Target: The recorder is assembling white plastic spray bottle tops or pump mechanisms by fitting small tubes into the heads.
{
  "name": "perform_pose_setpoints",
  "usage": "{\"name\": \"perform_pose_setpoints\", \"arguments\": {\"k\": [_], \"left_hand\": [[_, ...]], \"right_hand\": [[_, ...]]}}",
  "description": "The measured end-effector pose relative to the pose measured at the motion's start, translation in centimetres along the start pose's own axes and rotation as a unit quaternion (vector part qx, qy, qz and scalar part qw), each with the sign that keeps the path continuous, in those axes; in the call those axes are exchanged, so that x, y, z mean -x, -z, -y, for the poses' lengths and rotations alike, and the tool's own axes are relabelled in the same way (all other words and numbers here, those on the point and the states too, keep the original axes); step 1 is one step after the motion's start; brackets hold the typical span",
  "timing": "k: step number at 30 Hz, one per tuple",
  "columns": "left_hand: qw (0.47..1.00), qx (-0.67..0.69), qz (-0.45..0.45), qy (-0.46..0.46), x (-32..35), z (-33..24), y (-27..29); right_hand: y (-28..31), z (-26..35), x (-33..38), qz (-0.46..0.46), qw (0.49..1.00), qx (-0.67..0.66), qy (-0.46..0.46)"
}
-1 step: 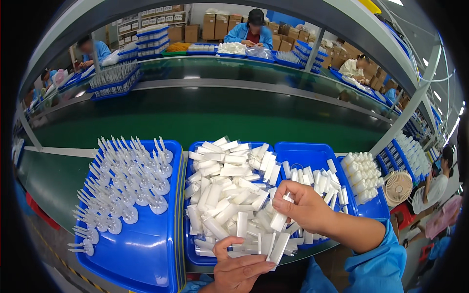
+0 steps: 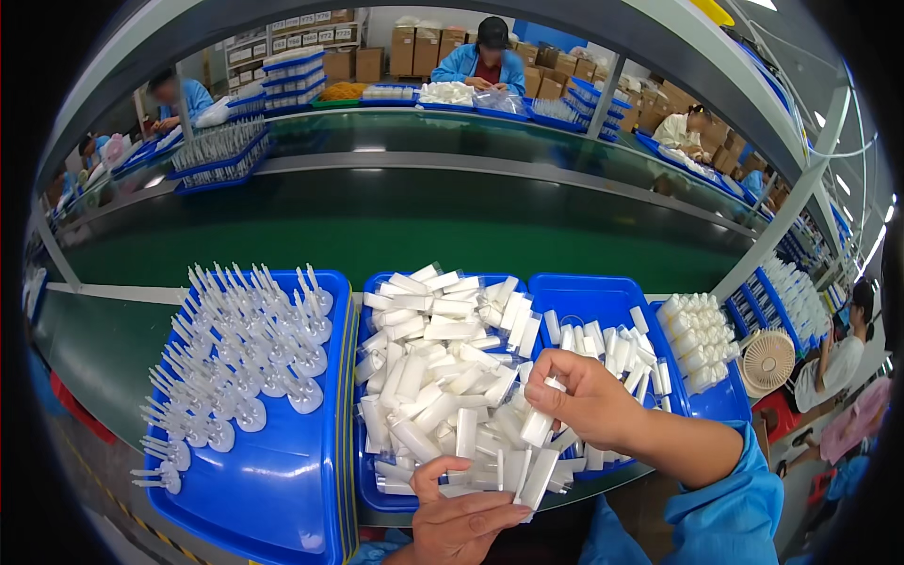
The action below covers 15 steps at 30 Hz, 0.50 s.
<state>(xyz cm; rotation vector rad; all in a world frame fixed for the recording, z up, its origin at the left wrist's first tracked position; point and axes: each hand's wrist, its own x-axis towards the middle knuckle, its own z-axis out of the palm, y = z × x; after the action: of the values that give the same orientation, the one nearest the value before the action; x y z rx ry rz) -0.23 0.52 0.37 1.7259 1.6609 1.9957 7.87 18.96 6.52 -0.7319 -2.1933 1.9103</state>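
Observation:
My right hand (image 2: 591, 399) pinches a white rectangular plastic piece (image 2: 539, 426) between thumb and fingers, above the middle tray. Lower down, near the tray's front edge, my left hand (image 2: 463, 514) has its fingers closed on a white piece in a see-through sleeve (image 2: 539, 477); the piece stands tilted. Both held pieces are close together but apart. Beneath them, a heap of similar white sleeved pieces (image 2: 424, 363) fills the blue middle tray (image 2: 365, 471). Behind my right hand, a second blue tray (image 2: 589, 290) holds narrower white pieces (image 2: 617, 348).
On the left, a blue tray stack (image 2: 273, 490) carries white stemmed parts (image 2: 250, 358) standing upright. White rounded parts (image 2: 697, 339) sit in a tray at the right, beside a beige fan (image 2: 767, 363). A green conveyor (image 2: 405, 221) runs behind; co-workers (image 2: 480, 68) sit beyond it. A grey post (image 2: 777, 221) rises on the right.

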Motion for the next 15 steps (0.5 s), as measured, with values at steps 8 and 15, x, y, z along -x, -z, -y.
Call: {"name": "perform_pose_setpoints", "arguments": {"k": [8, 15], "left_hand": [[1.0, -0.008, 0.002, -0.005, 0.1, 0.1, 0.1], [0.996, 0.017, 0.085, -0.03, 0.5, 0.1, 0.6]], "right_hand": [[1.4, 0.0, 0.7, 0.141, 0.986, -0.082, -0.014], [2.1, 0.1, 2.4, 0.176, 0.984, 0.008, 0.008]]}}
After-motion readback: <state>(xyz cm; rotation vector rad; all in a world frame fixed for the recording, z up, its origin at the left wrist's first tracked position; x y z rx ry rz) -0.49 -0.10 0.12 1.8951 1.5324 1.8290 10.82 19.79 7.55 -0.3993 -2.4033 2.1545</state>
